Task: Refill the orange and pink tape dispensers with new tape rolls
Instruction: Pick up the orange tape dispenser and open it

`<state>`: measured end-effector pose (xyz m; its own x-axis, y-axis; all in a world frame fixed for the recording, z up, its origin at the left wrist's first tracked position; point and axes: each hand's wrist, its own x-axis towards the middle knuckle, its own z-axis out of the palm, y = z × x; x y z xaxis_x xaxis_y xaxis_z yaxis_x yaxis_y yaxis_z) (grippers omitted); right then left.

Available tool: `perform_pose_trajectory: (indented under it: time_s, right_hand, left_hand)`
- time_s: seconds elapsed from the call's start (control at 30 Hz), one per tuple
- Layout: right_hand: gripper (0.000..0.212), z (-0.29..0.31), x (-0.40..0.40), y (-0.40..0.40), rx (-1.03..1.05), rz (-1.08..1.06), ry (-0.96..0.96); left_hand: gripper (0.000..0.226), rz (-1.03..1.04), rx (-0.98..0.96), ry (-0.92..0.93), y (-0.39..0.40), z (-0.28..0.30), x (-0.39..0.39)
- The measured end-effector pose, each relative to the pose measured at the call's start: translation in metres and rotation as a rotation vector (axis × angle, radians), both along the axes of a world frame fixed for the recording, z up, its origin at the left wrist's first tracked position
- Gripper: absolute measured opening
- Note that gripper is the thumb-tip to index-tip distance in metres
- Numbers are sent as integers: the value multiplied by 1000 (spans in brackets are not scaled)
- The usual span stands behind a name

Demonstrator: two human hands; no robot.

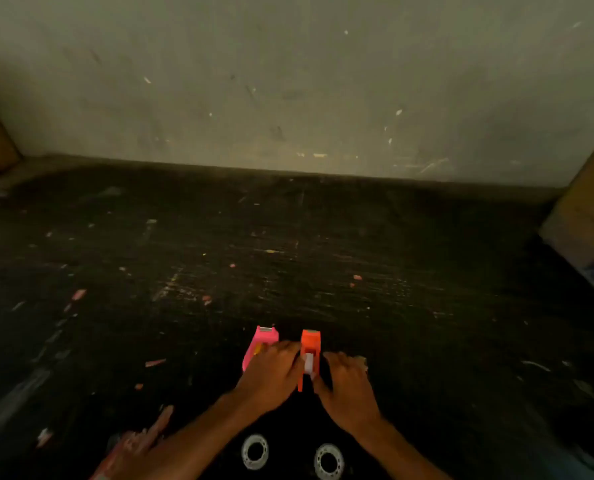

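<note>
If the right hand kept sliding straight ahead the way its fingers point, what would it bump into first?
Probably nothing soon. The right hand rests beside the orange dispenser, fingers pointing away toward the wall. Ahead lies only bare dark table with tiny scraps, so the wall would likely come first, though depth is hard to judge.

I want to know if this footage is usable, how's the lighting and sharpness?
Head view: dim and soft throughout; the dispensers and hands stay readable, the table sinks into near-black, the tape rolls are blurry at the bottom edge, and wide-angle bending curves the wall line.
</note>
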<state>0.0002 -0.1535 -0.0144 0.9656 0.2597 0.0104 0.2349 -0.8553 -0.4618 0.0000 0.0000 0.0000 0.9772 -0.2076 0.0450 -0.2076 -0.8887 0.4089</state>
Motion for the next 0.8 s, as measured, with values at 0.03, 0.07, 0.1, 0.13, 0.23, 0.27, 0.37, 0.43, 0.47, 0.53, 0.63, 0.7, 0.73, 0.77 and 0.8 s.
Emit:
perform_pose_trajectory:
  time_s: [0.03, 0.07, 0.1, 0.13, 0.23, 0.27, 0.37, 0.43, 0.47, 0.53, 0.63, 0.7, 0.73, 0.77, 0.8]
  right_hand:
    - [28, -4, 0, 2, 70, -26, 73]
    - [27, -7, -1, 4, 142, -50, 135]
    - [25, -12, -2, 6, 179, -67, 181]
    - [23, -11, -3, 9, 202, -95, 216]
    - [20, -21, -1, 11, 251, -144, 232]
    - [17, -21, -2, 10, 250, -159, 223]
    - [8, -20, -4, 8, 290, -160, 190]
    - [7, -12, -6, 4, 387, -142, 184]
    - [7, -5, -7, 2, 466, -131, 209]
    - [12, 13, -5, -3, 652, -106, 354]
    - [18, 32, -1, -6, 870, -48, 595]
    - [24, 38, -1, -3, 922, -38, 650]
    - [27, 39, -2, 0, 944, -33, 652]
    - [28, 39, -3, 2, 968, -37, 641]
    - [29, 39, -3, 3, 1000, -51, 623]
  left_hand:
    - [34, 38, -56, 43, -2, -8, 1]
    - [33, 79, -119, 78, -6, -12, 1]
    - [31, 118, -180, 133, -11, -16, 1]
    - [30, 168, -248, 209, -15, -17, 0]
    - [30, 262, -461, 340, -24, -19, -2]
    - [30, 296, -508, 347, -25, -19, -1]
    - [23, 387, -648, 301, -27, -16, -4]
    - [17, 383, -747, 302, -28, -9, -7]
    - [16, 374, -787, 306, -26, -6, -9]
    - [16, 365, -873, 301, -21, 2, -14]
    - [17, 354, -930, 293, -9, 17, -23]
    - [17, 349, -940, 277, -2, 24, -28]
    - [17, 353, -947, 256, 2, 26, -31]
    - [16, 370, -948, 230, 7, 28, -33]
    - [17, 391, -962, 195, 12, 30, -36]
